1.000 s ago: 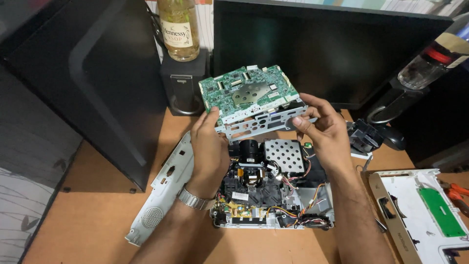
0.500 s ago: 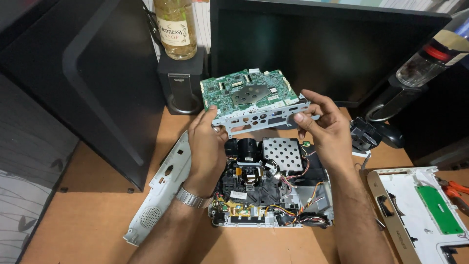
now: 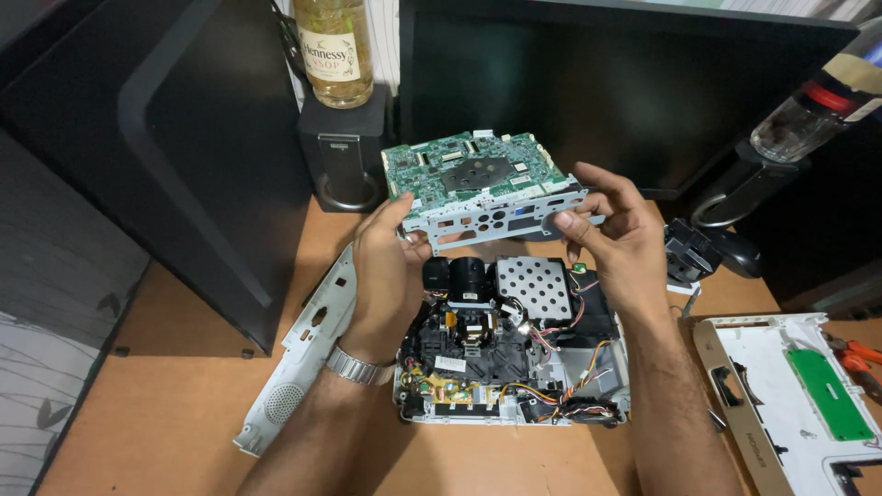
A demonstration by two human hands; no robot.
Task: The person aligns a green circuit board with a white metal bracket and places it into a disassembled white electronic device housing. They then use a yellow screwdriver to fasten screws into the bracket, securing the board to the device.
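I found both hands raised above the opened chassis (image 3: 510,354), holding a green board (image 3: 473,170) with its grey port plate (image 3: 501,216) facing me. My left hand (image 3: 386,266) gripped the plate's left end, thumb on the front face and fingers curled behind, closed on it. My right hand (image 3: 620,243) pinched the plate's right end between thumb and fingertips, the remaining fingers loosely bent. The board sat tilted, clear of the chassis and just in front of the monitor (image 3: 588,92). The chassis lay on the desk (image 3: 165,413) with its wiring and black optics exposed. A white side panel (image 3: 299,354) lay to its left, a white cover (image 3: 799,395) to its right, and a speaker (image 3: 342,147) stood behind
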